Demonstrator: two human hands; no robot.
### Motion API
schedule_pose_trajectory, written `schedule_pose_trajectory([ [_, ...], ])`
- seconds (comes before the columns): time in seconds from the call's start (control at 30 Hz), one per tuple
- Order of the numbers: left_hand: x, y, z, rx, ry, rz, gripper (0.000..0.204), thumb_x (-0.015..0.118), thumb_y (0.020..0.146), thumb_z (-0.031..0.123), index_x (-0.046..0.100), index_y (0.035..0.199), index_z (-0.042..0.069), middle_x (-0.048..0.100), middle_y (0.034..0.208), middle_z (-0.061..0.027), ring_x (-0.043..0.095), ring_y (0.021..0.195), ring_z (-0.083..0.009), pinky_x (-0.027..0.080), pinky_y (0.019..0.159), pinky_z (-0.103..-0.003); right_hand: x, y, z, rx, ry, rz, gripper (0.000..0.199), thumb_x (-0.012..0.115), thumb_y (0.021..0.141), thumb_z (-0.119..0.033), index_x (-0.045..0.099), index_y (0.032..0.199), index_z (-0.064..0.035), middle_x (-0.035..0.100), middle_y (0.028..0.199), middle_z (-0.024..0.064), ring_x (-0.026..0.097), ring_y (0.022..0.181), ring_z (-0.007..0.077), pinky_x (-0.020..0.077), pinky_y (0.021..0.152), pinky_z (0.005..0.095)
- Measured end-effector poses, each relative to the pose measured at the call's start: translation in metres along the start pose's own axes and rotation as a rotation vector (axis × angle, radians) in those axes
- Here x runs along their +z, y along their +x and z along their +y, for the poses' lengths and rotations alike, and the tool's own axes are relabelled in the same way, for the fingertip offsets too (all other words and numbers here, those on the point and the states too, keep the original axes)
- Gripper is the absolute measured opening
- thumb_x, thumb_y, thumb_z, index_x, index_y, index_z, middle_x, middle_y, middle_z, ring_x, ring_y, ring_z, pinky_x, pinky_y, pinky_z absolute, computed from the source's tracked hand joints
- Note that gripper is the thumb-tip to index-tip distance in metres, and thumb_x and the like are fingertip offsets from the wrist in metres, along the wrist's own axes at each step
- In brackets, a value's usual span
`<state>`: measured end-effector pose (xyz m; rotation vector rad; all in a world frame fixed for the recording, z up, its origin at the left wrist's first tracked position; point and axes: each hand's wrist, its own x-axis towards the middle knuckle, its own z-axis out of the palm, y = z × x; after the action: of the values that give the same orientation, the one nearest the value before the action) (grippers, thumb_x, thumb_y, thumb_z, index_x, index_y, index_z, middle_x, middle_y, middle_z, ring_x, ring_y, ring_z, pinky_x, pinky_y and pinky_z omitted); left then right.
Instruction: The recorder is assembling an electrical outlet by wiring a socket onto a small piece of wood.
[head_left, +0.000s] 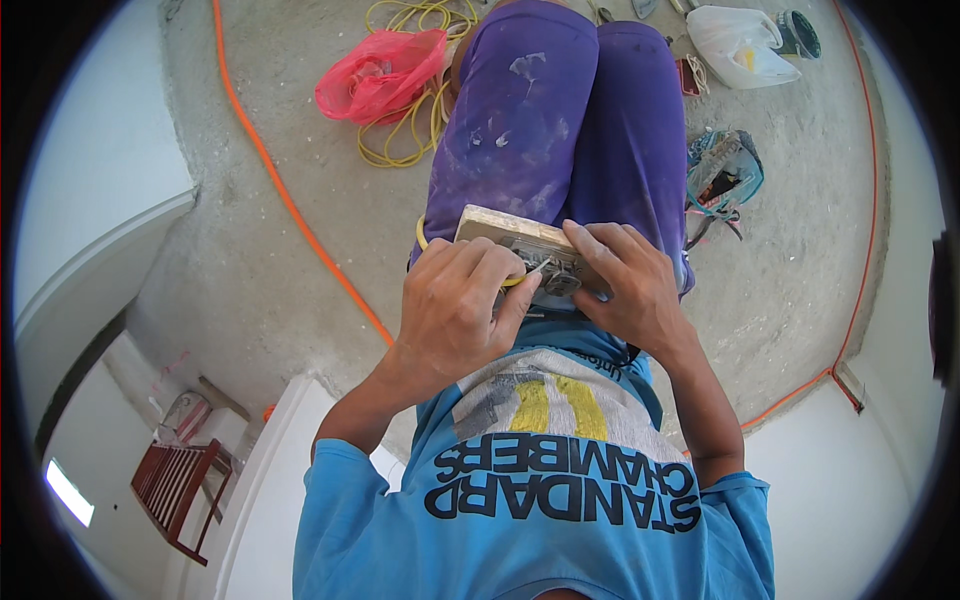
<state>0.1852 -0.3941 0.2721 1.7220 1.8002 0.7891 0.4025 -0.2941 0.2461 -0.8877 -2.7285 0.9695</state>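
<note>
Bare grey concrete floor (300, 260), specked with white, spreads around a seated person in purple trousers (520, 110) and a blue shirt (540, 560). At the lap, between both hands, sits a small pale-edged board (515, 226), tilted, with a dark round fitting (563, 284) on the side facing the wearer. Left of the fitting, the left hand (462, 290) is closed to a narrow pinch, thumb against forefinger, on a yellow wire (514, 282) whose pale end reaches the board's face. The right hand (632, 282) grips the board's right end, fingers over the top edge and thumb low beside the fitting.

Beyond the board and to its left lie a pink plastic bag (375, 80) and loops of yellow cord (400, 164); farther left than these runs a thick orange line (262, 150). To the board's right rests a bluish see-through bag (735, 165), and farther beyond on that side, a white plastic bag (730, 40) beside a dark bucket (798, 35). Well behind the board, to the left, stands a slatted reddish-brown wooden piece (178, 490).
</note>
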Motion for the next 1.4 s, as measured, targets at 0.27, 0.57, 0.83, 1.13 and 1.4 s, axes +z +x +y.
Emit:
schedule_pose_trajectory([
  [0.27,0.008,-0.006,-0.013,0.070,-0.103,0.046,0.016,0.080,0.084,0.013,0.066,0.090,0.007,0.063,0.079,-0.0076,0.058,0.073,-0.0227,0.042,0.065,-0.039,-0.024,0.019,0.006,0.025,0.515,0.056,0.026,0.076,0.083,-0.004,0.075,0.110,-0.0011,0.067,0.114,0.0136,0.070,0.098,0.0279,0.0580,0.079,0.0378],
  [0.57,0.008,-0.009,-0.013,0.015,-0.142,0.043,0.017,0.082,0.081,0.012,0.067,0.088,0.007,0.062,0.079,-0.0075,0.058,0.074,-0.0232,0.043,0.066,-0.038,-0.041,0.073,0.010,-0.322,0.302,-0.279,0.015,0.077,0.075,0.001,0.073,0.088,-0.0015,0.068,0.104,0.0099,0.069,0.084,0.0296,0.0572,0.070,0.0388],
  [0.83,0.014,-0.007,-0.013,0.017,-0.198,0.074,0.019,0.083,0.077,0.008,0.066,0.086,0.007,0.060,0.080,-0.0062,0.057,0.072,-0.0237,0.043,0.067,-0.038,-0.042,0.086,0.011,-0.300,0.331,-0.340,0.019,0.080,0.072,0.005,0.071,0.087,-0.0021,0.069,0.097,0.0081,0.071,0.081,0.0250,0.0590,0.067,0.0352],
  [1.13,0.014,-0.003,-0.016,0.028,-0.231,0.092,0.022,0.084,0.075,0.006,0.064,0.085,0.007,0.060,0.079,-0.0054,0.059,0.071,-0.0220,0.042,0.067,-0.038,-0.046,0.076,0.015,-0.256,0.345,-0.307,0.021,0.083,0.070,-0.002,0.073,0.089,-0.0041,0.065,0.095,0.0091,0.069,0.078,0.0216,0.0564,0.063,0.0319],
  [1.4,0.016,-0.004,-0.015,0.034,-0.216,0.076,0.023,0.085,0.073,0.004,0.065,0.082,0.008,0.065,0.080,-0.0063,0.061,0.072,-0.0228,0.044,0.065,-0.037,-0.043,0.057,0.007,-0.254,0.258,-0.299,0.020,0.082,0.075,-0.009,0.071,0.091,-0.0053,0.058,0.091,0.0062,0.060,0.076,0.0219,0.0502,0.061,0.0358],
])
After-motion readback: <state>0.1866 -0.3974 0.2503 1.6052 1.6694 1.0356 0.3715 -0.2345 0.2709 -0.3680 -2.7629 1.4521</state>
